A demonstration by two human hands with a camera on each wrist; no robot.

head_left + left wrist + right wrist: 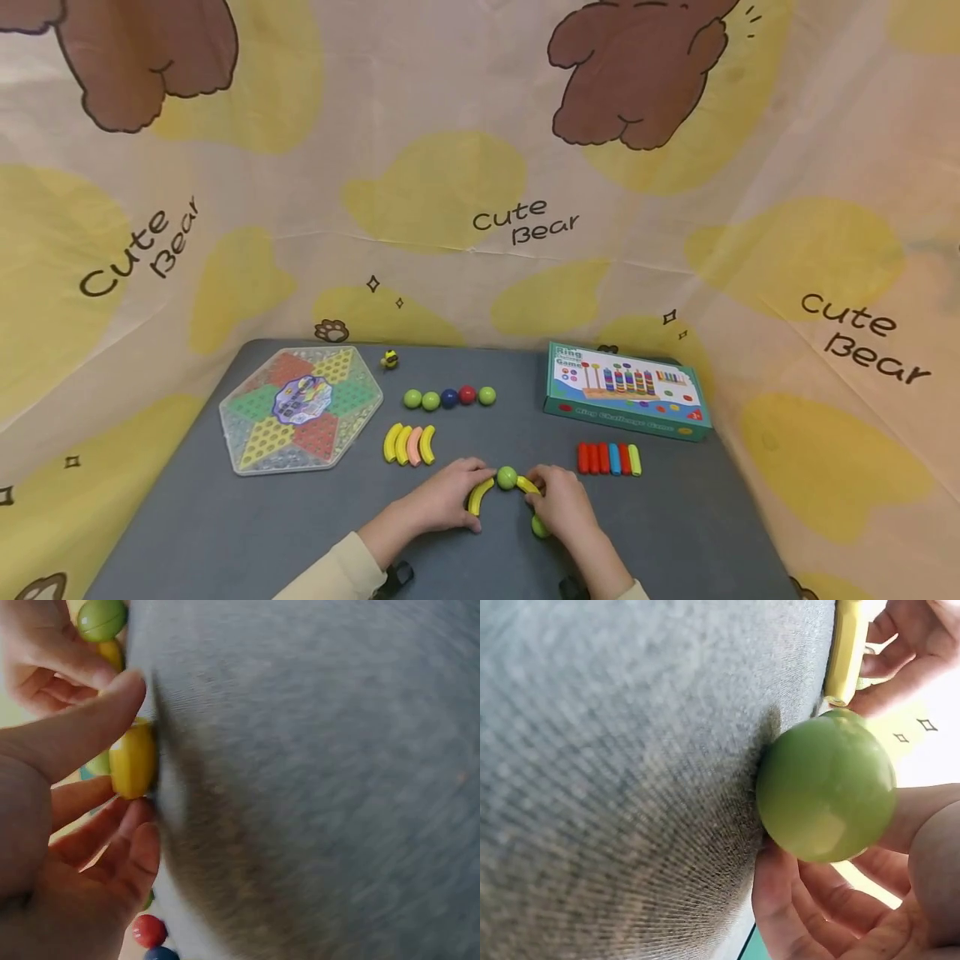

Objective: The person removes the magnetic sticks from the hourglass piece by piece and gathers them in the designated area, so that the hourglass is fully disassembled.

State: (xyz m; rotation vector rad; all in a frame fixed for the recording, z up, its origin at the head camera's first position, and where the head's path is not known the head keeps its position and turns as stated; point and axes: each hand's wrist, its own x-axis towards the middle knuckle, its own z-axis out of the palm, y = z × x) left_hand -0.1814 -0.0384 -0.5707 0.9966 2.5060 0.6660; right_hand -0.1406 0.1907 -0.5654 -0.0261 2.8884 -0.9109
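Note:
Two curved yellow blocks and two green balls form a small arch on the grey table in the head view. My left hand holds the left curved yellow block between thumb and fingertips, as the left wrist view also shows. At the arch's top sits one green ball. My right hand pinches the right curved yellow block, partly covered by the fingers. The lower green ball lies beside that hand, large in the right wrist view.
Behind the hands stand a row of balls and several curved blocks. A hexagonal board lies left. On the right are a game box and short coloured sticks. A small bee figure sits at the back.

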